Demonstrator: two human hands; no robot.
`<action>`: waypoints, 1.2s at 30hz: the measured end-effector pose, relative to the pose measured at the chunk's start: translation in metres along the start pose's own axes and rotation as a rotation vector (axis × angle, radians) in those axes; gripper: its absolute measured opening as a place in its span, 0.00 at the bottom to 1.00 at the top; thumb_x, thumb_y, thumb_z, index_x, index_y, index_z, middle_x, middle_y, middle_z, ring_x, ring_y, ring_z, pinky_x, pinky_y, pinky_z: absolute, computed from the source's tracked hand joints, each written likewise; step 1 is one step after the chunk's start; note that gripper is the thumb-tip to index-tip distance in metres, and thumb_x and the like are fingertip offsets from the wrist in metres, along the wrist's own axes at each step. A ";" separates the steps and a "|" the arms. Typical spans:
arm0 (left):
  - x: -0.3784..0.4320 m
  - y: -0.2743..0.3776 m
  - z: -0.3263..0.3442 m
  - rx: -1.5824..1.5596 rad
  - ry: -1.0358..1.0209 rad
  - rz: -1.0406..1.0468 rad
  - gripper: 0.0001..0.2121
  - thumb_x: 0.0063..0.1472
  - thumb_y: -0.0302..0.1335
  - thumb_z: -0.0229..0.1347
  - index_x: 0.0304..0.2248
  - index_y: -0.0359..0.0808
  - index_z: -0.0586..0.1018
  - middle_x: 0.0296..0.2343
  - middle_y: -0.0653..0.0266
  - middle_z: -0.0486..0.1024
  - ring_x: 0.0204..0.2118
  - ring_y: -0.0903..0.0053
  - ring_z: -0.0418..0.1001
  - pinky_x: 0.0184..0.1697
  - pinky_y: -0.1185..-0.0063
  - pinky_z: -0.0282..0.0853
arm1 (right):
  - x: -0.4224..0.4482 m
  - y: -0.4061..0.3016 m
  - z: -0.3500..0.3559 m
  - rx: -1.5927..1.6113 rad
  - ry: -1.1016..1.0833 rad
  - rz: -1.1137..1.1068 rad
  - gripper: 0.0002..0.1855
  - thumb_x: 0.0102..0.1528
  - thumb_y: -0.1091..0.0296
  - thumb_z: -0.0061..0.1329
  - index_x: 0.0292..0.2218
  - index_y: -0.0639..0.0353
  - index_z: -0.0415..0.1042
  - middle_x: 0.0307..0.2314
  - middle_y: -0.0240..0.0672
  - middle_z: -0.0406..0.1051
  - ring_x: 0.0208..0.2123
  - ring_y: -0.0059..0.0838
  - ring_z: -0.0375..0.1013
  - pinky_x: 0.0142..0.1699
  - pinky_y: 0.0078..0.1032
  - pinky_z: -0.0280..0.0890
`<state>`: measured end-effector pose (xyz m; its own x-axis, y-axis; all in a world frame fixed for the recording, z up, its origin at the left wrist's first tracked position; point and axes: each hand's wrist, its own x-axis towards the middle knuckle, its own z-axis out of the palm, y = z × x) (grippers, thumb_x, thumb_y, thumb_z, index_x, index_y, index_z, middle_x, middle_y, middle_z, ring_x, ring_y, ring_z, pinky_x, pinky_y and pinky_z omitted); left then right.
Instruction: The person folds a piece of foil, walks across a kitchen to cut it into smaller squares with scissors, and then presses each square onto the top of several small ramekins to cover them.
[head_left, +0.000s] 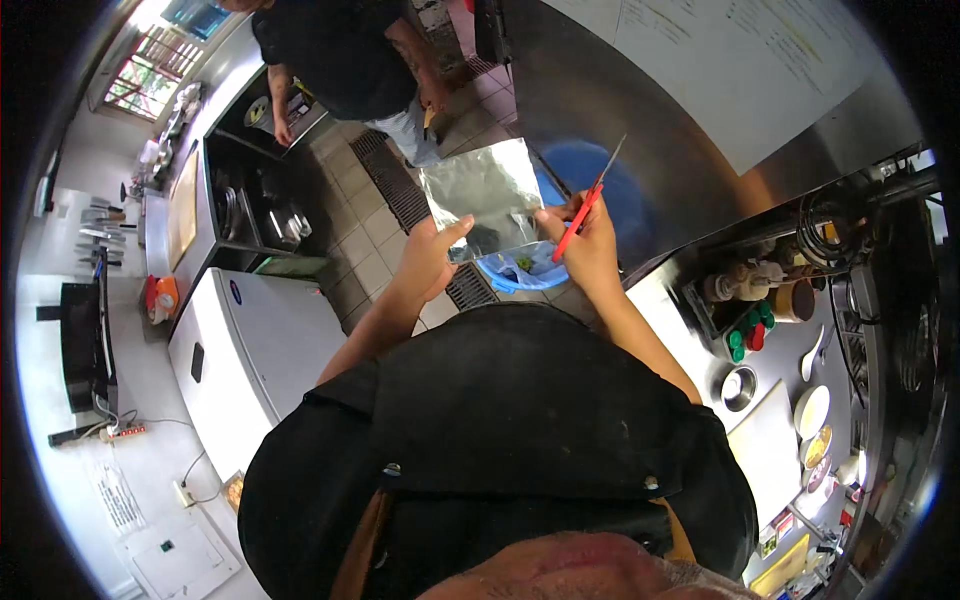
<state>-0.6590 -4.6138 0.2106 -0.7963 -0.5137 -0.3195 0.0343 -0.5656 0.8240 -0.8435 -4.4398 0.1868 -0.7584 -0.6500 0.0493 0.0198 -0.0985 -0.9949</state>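
A flat silver foil pouch or sheet (484, 187) is held up in front of my chest. My left hand (429, 259) grips its lower left corner, with the thumb on the near face. At the right edge, my right hand (589, 244) pinches the foil between thumb and finger. That same hand also holds red-handled scissors (579, 219), their metal blades pointing up and away, apart from the foil. Beneath the foil stands a blue bin (506, 285) with a plastic liner and some green scraps in it; the foil and my right hand hide part of it.
Another person (337, 56) stands ahead near the open counter shelves. A white chest freezer (292, 330) is on the left. To the right, a steel counter carries a white cutting board (769, 450), a metal bowl (739, 388) and spice containers. A floor drain grate (390, 180) runs ahead.
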 end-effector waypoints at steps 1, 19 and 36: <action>0.006 0.000 -0.008 0.007 0.026 0.017 0.17 0.72 0.26 0.57 0.57 0.30 0.74 0.51 0.60 0.78 0.53 0.72 0.76 0.57 0.67 0.72 | -0.001 -0.002 -0.002 -0.036 -0.003 0.013 0.20 0.63 0.65 0.63 0.46 0.59 0.63 0.29 0.30 0.73 0.29 0.17 0.70 0.35 0.21 0.66; 0.040 -0.011 -0.025 -0.078 -0.178 0.168 0.17 0.74 0.23 0.54 0.60 0.29 0.70 0.53 0.56 0.78 0.56 0.71 0.77 0.61 0.71 0.72 | -0.042 0.042 0.000 0.014 -0.487 0.147 0.29 0.68 0.48 0.56 0.58 0.57 0.62 0.40 0.27 0.64 0.42 0.21 0.64 0.52 0.25 0.63; 0.055 0.020 -0.033 -0.105 -0.169 0.002 0.13 0.69 0.23 0.58 0.52 0.31 0.76 0.41 0.63 0.79 0.43 0.73 0.78 0.46 0.71 0.76 | -0.047 0.021 0.009 -0.089 -0.387 0.111 0.15 0.71 0.54 0.52 0.48 0.56 0.68 0.37 0.23 0.63 0.40 0.17 0.62 0.46 0.21 0.61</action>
<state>-0.6821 -4.6750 0.1941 -0.8859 -0.4042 -0.2274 0.0917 -0.6332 0.7685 -0.8018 -4.4182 0.1646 -0.4537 -0.8900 -0.0463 0.0186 0.0425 -0.9989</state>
